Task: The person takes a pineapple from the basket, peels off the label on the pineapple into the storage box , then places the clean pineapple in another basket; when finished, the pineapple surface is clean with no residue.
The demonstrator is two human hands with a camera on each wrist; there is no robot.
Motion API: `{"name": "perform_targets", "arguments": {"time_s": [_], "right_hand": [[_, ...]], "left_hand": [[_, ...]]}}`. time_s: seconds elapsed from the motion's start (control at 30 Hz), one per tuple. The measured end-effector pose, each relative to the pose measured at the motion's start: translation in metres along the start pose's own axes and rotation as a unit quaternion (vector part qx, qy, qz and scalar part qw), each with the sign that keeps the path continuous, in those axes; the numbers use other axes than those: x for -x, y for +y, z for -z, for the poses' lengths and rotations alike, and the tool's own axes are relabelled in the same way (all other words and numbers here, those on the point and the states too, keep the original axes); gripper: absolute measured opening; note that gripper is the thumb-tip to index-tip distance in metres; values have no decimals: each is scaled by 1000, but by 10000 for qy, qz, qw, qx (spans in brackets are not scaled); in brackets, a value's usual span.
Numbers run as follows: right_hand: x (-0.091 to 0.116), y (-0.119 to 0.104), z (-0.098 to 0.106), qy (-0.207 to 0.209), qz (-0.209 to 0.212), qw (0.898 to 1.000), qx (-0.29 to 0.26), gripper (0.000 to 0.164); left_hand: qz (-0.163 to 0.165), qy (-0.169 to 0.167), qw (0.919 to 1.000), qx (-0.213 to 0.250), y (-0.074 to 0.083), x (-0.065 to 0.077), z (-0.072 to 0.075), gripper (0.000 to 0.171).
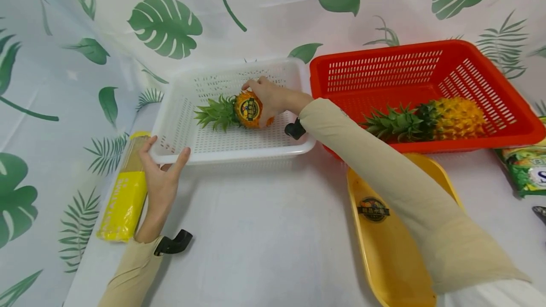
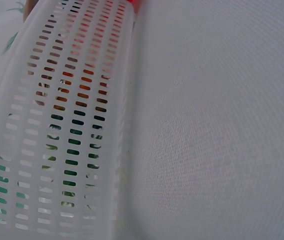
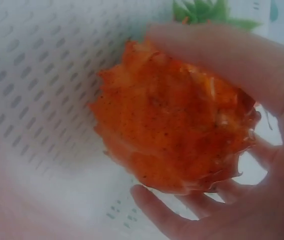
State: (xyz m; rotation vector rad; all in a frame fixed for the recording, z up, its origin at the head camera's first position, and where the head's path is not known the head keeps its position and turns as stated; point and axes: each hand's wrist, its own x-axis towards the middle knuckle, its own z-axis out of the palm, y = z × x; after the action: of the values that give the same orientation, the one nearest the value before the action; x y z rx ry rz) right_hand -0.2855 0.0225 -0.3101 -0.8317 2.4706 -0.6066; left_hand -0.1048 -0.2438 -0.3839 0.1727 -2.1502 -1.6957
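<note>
In the head view, my right hand (image 1: 273, 98) grips a small orange pineapple (image 1: 249, 109) inside the white plastic basket (image 1: 247, 156). The pineapple's green crown points left, and a dark round label faces up on its body. The right wrist view shows the thumb over one side of the spiky fruit (image 3: 167, 120) and the fingers curled beneath the other. My left hand (image 1: 162, 186) holds the basket's front left corner, thumb and fingers spread along the rim. Through the slotted basket wall (image 2: 42, 135), orange and green parts show in the left wrist view.
A red basket (image 1: 426, 52) holding another pineapple (image 1: 458, 118) stands at the right. Below my right arm lies a yellow tray (image 1: 371, 245) with a dark label. A yellow pasta pack (image 1: 123, 205) is at the left, a green packet (image 1: 524, 169) at the far right.
</note>
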Motion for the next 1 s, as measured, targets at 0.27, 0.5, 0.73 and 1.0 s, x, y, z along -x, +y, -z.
{"name": "perform_targets", "arguments": {"time_s": [0.27,0.5,0.73,1.0], "right_hand": [[4,0,-2,89,75,9998,143,107],[5,0,-2,291,155,9993,149,97],[6,-8,1,625,349,9972,207,94],[31,-27,21,1199,807,9895,61,93]], "left_hand": [[-45,6,10000,42,3,0,-2,72],[-85,8,9999,108,5,0,-3,71],[-51,51,9999,110,4,2,-2,71],[75,62,9999,90,4,2,-2,73]]}}
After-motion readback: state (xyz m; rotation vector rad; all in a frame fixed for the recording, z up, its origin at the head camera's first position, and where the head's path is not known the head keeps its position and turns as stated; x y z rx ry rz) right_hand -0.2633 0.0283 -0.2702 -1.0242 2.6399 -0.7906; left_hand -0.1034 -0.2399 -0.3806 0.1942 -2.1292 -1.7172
